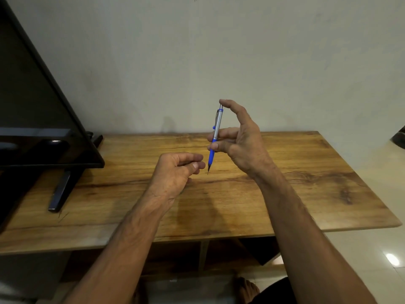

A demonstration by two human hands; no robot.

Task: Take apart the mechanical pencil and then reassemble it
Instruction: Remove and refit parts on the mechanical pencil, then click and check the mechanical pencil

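Note:
A mechanical pencil [217, 126] with a silver barrel, blue grip and blue clip stands nearly upright above the wooden table [285, 183], its dark tip pointing down. My right hand [238, 139] holds it around the middle with thumb and fingers, while the index fingertip rests on the cap at the top. My left hand [177, 170] hovers just left of the tip with its fingers curled in loosely, and it does not touch the pencil. Whether anything small lies inside the left hand is hidden.
A black flat screen [39, 110] on a stand with a dark foot [60, 189] fills the table's left side. A pale wall stands behind the table. Shiny floor tiles [372, 260] lie to the right, and a foot [247, 290] shows below.

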